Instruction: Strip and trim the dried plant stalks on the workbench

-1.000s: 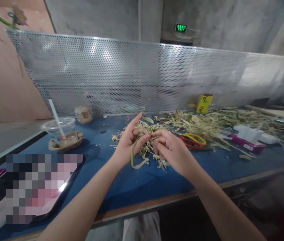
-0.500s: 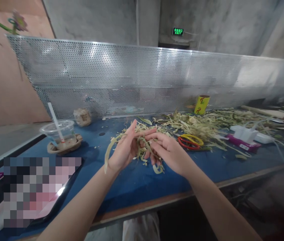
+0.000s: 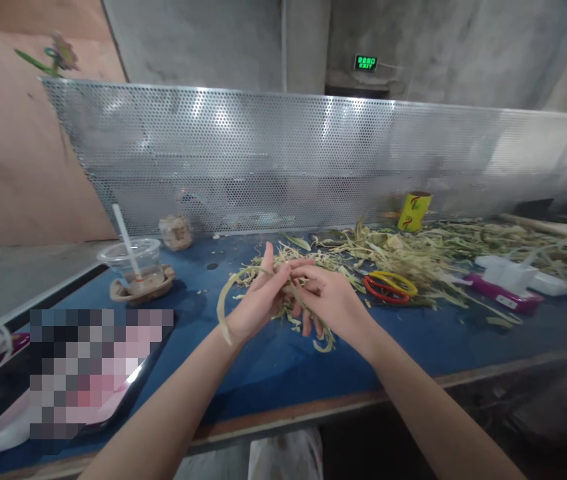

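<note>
Over the middle of the blue tabletop, my left hand (image 3: pixel 258 303) and my right hand (image 3: pixel 333 300) meet with their fingers close together. A long, pale green plant strip (image 3: pixel 222 307) runs between them. One end curls over my left wrist, and the other hangs in a loop below my right fingers. The left thumb presses on the strip while its index finger points up. My right fingers are bent around it, partly hidden. Shredded plant bits (image 3: pixel 291 253) lie behind and under the hands. To the right are looped red and yellow handles (image 3: pixel 386 295), like those of scissors.
A heap of dry leaf strips (image 3: pixel 393 247) spreads back right, near a yellow can (image 3: pixel 414 212). A purple-and-white power strip (image 3: pixel 503 293) with cables lies right. A lidded plastic cup (image 3: pixel 136 263) with straw and a blurred tablet-like device (image 3: pixel 158 363) are left. Perforated metal (image 3: pixel 263 147) walls the back.
The view has shifted, so the scene sits farther right. My left thumb has come down onto the strip and my right fingers have drawn closer to it.
</note>
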`<action>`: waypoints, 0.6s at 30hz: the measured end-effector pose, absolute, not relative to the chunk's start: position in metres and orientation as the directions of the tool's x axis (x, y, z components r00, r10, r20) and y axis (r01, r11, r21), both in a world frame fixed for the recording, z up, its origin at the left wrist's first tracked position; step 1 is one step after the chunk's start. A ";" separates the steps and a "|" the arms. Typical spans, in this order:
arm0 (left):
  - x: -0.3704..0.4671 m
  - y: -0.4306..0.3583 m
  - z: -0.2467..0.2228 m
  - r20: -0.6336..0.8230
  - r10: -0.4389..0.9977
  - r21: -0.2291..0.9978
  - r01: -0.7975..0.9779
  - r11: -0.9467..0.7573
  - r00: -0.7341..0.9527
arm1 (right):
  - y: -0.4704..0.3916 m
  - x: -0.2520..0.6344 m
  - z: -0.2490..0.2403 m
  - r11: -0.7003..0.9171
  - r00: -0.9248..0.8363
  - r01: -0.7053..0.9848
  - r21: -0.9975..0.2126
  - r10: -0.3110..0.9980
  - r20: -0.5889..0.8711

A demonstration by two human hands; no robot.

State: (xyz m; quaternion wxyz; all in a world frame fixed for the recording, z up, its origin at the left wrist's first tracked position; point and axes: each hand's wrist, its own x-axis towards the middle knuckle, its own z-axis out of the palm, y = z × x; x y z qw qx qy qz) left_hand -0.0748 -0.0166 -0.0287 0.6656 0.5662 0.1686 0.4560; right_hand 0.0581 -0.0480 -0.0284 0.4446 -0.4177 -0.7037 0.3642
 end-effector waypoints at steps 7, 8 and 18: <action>-0.077 -0.006 -0.026 0.143 0.976 0.843 -0.537 -0.032 0.167 | -0.019 0.048 -0.005 0.541 -0.294 0.705 -0.458 0.812 0.505; -0.078 -0.004 -0.026 0.127 0.979 0.839 -0.543 -0.020 0.160 | -0.014 0.046 -0.004 0.556 -0.318 0.706 -0.438 0.802 0.505; -0.076 0.014 -0.058 -0.025 0.953 0.956 -0.271 0.111 0.301 | 0.016 0.053 -0.051 0.511 -0.267 0.575 -0.639 0.855 0.444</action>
